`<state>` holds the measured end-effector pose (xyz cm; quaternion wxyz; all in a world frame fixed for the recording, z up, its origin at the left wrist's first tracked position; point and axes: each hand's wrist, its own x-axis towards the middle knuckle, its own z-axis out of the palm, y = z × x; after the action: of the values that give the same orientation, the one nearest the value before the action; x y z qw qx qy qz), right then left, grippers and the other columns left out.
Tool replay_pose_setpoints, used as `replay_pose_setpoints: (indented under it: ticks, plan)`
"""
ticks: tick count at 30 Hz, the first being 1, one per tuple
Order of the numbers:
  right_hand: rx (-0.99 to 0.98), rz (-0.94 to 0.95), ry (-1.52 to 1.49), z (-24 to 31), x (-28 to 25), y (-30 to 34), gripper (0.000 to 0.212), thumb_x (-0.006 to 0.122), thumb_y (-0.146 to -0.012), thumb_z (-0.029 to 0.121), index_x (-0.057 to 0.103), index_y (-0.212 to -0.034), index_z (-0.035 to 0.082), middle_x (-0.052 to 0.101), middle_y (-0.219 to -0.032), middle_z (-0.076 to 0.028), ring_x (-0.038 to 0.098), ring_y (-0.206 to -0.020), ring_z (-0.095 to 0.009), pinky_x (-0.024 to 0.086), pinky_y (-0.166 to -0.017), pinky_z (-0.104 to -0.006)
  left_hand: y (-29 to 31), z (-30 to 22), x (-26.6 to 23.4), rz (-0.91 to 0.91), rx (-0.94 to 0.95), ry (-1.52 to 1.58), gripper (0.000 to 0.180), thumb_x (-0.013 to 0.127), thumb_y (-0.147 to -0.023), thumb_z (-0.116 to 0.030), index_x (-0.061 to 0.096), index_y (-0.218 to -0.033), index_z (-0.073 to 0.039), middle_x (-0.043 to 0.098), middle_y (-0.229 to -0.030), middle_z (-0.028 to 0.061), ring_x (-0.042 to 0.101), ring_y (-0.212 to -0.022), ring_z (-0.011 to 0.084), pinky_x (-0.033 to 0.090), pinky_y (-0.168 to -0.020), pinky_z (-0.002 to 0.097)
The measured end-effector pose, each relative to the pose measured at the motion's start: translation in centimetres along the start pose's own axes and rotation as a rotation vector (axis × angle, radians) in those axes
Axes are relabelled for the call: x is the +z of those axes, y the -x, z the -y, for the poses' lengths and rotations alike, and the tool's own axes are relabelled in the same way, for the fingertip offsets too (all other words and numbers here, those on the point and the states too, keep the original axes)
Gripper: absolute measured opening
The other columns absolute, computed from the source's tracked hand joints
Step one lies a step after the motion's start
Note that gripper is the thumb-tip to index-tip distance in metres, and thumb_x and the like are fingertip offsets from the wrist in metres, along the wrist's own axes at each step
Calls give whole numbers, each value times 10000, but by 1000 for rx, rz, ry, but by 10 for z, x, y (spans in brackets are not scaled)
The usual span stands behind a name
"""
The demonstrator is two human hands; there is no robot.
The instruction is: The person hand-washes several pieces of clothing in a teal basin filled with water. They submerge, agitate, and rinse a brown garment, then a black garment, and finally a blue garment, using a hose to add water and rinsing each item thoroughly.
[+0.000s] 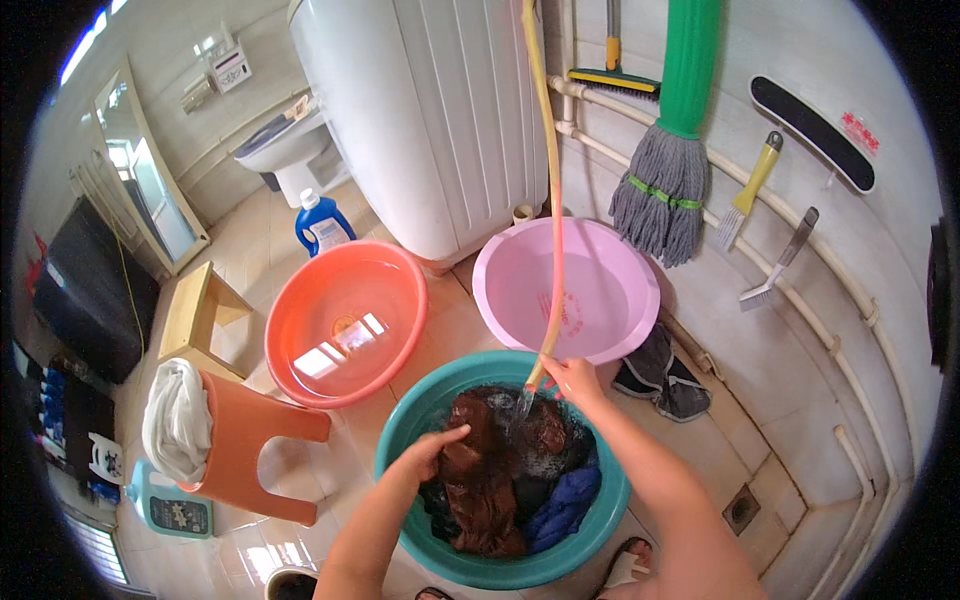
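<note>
A teal basin (391, 440) stands on the floor in front of me with wet clothes in it. Among them are a brown garment (480, 490), a blue cloth (566, 508) and darker pieces under the water. My left hand (432, 452) is closed on the brown garment's left side, its fingers partly hidden. My right hand (572, 380) grips the end of a yellowish hose (556, 230) above the basin's far rim. Water runs from the hose onto the clothes and makes bubbles.
An orange basin (290, 375) and a pink basin (483, 280), both with water, stand beyond. Orange stool (245, 455) at left carries a white cloth (178, 420). A blue detergent bottle (322, 225), washing machine (440, 120), hanging mop (662, 190) and floor drain (741, 509) surround them.
</note>
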<state>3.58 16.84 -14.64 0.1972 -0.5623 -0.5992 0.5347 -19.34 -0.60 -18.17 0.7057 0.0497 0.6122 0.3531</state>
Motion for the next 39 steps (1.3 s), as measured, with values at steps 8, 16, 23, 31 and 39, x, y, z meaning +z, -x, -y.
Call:
replay_pose_setpoints:
  ticks: [8,16,23,31,39]
  plan:
    - [301,310,-621,4,53,-16,305,712,-753,315,562,-819,58,447,-664,24,348,-496,-36,281,-365,-165,48,1,23,140,300,-141,506,699,-676,-12,531,-1153,-24,595,-1094,83,555,-1013,217,417,-920,346]
    - [129,561,-499,111,52,5,261,725,-747,287,569,-834,96,495,-614,48,433,-487,-34,386,-423,-167,97,-60,44,68,643,-204,480,652,-671,70,498,-1120,-2,608,-980,52,570,-919,176,435,-865,308]
    - [6,504,-766,138,31,29,236,720,-754,243,559,-828,87,534,-678,28,514,-539,-65,474,-510,-178,145,-96,51,-125,819,-336,427,636,-672,63,501,-1076,22,611,-962,83,581,-882,178,462,-812,302]
    - [-71,432,-889,132,16,48,313,714,-760,218,513,-930,48,566,-758,-13,567,-608,-92,523,-536,-218,218,-135,88,-157,908,-223,463,474,-627,59,482,-1088,25,574,-968,80,558,-899,176,438,-817,278]
    - [-38,416,-858,106,-29,24,312,726,-745,241,543,-923,62,556,-757,-1,554,-613,-84,519,-579,-221,277,-153,115,-53,1128,-157,673,364,-495,114,463,-1156,28,575,-1058,133,558,-1008,252,439,-865,299]
